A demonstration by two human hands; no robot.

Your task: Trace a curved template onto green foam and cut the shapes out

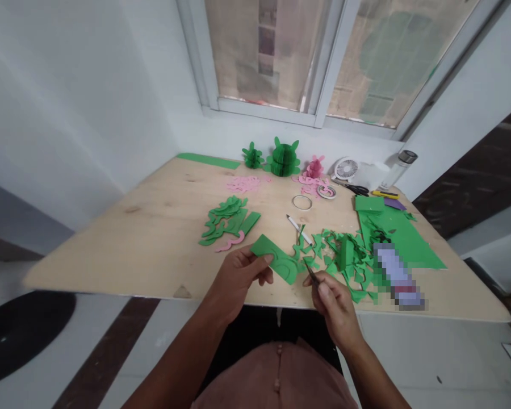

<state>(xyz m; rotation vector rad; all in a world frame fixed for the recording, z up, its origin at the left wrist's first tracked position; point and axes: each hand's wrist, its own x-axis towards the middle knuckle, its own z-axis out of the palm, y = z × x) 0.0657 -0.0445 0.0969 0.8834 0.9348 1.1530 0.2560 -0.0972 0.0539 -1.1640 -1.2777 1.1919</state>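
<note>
My left hand (247, 268) pinches a green paper strip (283, 266) that has curved outlines on it, held just above the table's front part. In my right hand (334, 304) is a pair of dark scissors (311, 275), their blades pointing up and left toward the strip's right end. Fingers hide the scissors' handles. Beyond my left hand lies a pile of cut green paper shapes (227, 217) with a pink wavy paper piece (231, 242) at its near edge. Green paper scraps (353, 255) are heaped beyond and right of my right hand.
At the back stand a large green paper figure (283, 158), a small green one (252, 156) and a pink one (315, 167). A white fan (346, 169) and clear bottle (396, 170) are at back right. A white pen (298, 229), tape ring (302, 203) and green sheet (417, 241) lie on the table (123, 250).
</note>
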